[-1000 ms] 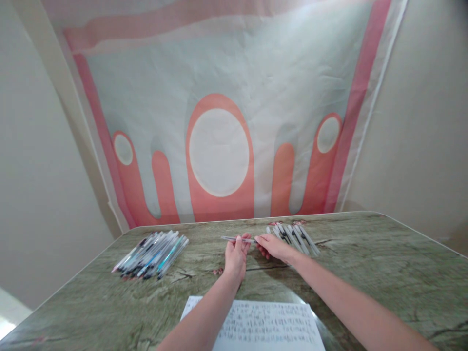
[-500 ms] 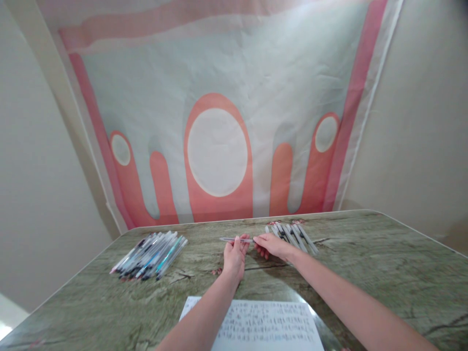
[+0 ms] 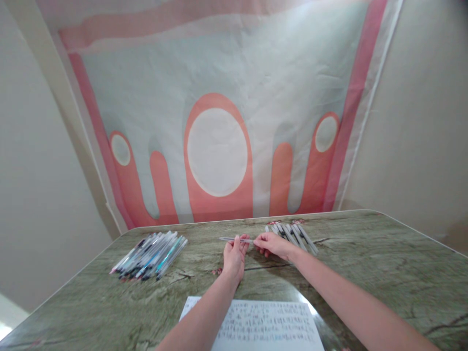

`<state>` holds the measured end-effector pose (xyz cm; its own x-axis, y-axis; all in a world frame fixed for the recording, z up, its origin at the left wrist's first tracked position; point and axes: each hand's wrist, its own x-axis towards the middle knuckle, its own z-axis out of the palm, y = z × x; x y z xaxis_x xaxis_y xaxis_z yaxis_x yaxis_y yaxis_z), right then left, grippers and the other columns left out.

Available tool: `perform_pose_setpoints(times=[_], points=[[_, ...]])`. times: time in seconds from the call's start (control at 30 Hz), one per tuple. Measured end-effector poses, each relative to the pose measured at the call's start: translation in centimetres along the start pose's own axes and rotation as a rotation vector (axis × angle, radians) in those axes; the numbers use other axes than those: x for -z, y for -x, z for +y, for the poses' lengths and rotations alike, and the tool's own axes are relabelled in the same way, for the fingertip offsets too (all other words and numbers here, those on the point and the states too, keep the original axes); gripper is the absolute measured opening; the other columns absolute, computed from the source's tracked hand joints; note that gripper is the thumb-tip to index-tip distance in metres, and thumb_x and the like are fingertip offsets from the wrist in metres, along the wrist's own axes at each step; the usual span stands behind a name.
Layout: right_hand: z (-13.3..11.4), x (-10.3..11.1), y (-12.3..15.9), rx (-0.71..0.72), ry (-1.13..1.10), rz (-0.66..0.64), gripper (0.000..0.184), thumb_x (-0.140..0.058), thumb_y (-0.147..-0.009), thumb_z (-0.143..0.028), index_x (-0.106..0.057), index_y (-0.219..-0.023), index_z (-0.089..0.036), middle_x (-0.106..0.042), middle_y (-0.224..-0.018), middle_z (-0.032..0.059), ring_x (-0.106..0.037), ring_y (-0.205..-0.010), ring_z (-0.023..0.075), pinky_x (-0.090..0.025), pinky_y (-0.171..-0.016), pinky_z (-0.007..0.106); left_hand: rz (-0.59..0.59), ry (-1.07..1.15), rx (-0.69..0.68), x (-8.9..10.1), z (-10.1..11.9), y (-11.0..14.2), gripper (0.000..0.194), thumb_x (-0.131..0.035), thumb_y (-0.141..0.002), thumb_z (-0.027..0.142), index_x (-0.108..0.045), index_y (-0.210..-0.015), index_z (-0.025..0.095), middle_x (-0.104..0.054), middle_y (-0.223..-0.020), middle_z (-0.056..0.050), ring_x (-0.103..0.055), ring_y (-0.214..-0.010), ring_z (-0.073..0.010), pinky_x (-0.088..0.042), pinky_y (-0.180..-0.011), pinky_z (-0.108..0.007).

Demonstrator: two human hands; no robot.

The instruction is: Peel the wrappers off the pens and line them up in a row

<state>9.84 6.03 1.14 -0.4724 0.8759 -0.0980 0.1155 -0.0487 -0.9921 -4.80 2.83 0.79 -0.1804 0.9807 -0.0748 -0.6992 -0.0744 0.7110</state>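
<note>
Near the middle of the table, my left hand (image 3: 236, 256) pinches a slim clear pen (image 3: 227, 239), which lies nearly level with its pointed end to the left. Closed at the pen's right end are the fingertips of my right hand (image 3: 273, 245); what they grip there is mostly hidden. Just behind the right hand lies a row of clear pens (image 3: 302, 236) with dark parts, partly covered by that hand. Off to the left rests a larger heap of pens (image 3: 153, 256), mostly clear with dark ends, one of them turquoise.
A sheet of handwritten paper (image 3: 270, 324) lies at the table's near edge, partly beneath my left forearm. The wood-patterned table (image 3: 383, 273) reaches back to a pink and grey printed hanging (image 3: 219, 204). Plain walls stand at both sides.
The right hand's fingers have curled in slightly at the pen's end. The left hand, the pen and the two pen groups look the same.
</note>
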Motion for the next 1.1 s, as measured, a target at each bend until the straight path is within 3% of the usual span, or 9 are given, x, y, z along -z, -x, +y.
perform_pose_setpoints(times=[0.17, 0.4, 0.57, 0.83, 1.0, 1.1], points=[[-0.22, 0.05, 0.07, -0.042, -0.005, -0.034, 0.043, -0.041, -0.079, -0.052, -0.055, -0.071, -0.012, -0.055, -0.056, 0.0004, -0.049, -0.044, 0.0067, -0.038, -0.038, 0.016, 0.004, 0.012, 0.019, -0.13, 0.13, 0.09, 0.012, -0.048, -0.080, 0.018, -0.038, -0.074, 0.015, -0.062, -0.085, -0.011, -0.061, -0.087, -0.0166, -0.046, -0.082, -0.032], [-0.36, 0.09, 0.27, -0.008, -0.006, -0.005, 0.034, -0.062, -0.067, -0.045, -0.052, -0.071, -0.013, -0.054, -0.059, -0.0026, -0.049, -0.049, 0.0053, -0.037, -0.040, 0.014, 0.007, -0.007, 0.008, -0.03, 0.02, -0.03, 0.014, -0.050, -0.079, 0.020, -0.038, -0.074, 0.015, -0.062, -0.085, -0.011, -0.061, -0.086, -0.0165, -0.046, -0.082, -0.032], [-0.36, 0.07, 0.23, -0.034, -0.003, -0.065, 0.048, -0.042, -0.076, -0.057, -0.055, -0.071, -0.011, -0.057, -0.058, 0.0016, -0.050, -0.046, 0.0072, -0.038, -0.039, 0.018, -0.004, -0.018, 0.006, 0.12, -0.03, -0.19, 0.015, -0.051, -0.079, 0.020, -0.038, -0.074, 0.015, -0.062, -0.086, -0.011, -0.061, -0.087, -0.0167, -0.046, -0.081, -0.030], [-0.14, 0.05, 0.25, 0.019, 0.022, -0.012, 0.036, -0.064, -0.063, -0.046, -0.052, -0.070, -0.014, -0.052, -0.055, -0.0046, -0.048, -0.047, 0.0052, -0.037, -0.040, 0.014, 0.000, -0.036, 0.003, -0.01, 0.09, 0.08, 0.016, -0.053, -0.077, 0.022, -0.038, -0.074, 0.015, -0.062, -0.085, -0.010, -0.061, -0.087, -0.0158, -0.046, -0.081, -0.029], [-0.28, -0.03, 0.26, -0.016, 0.031, -0.070, 0.045, -0.044, -0.076, -0.055, -0.055, -0.072, -0.012, -0.057, -0.059, 0.0009, -0.051, -0.047, 0.0074, -0.039, -0.039, 0.017, 0.000, -0.037, 0.003, -0.07, 0.17, 0.06, 0.016, -0.053, -0.078, 0.022, -0.039, -0.074, 0.015, -0.063, -0.085, -0.010, -0.061, -0.085, -0.0152, -0.047, -0.079, -0.028], [-0.29, -0.09, 0.22, -0.021, 0.053, -0.071, 0.042, -0.048, -0.074, -0.052, -0.056, -0.070, -0.012, -0.056, -0.056, 0.0000, -0.049, -0.045, 0.0066, -0.038, -0.038, 0.016, 0.005, -0.032, -0.002, -0.07, 0.18, 0.12, 0.014, -0.052, -0.078, 0.022, -0.040, -0.075, 0.015, -0.062, -0.086, -0.011, -0.061, -0.086, -0.0155, -0.047, -0.079, -0.028]])
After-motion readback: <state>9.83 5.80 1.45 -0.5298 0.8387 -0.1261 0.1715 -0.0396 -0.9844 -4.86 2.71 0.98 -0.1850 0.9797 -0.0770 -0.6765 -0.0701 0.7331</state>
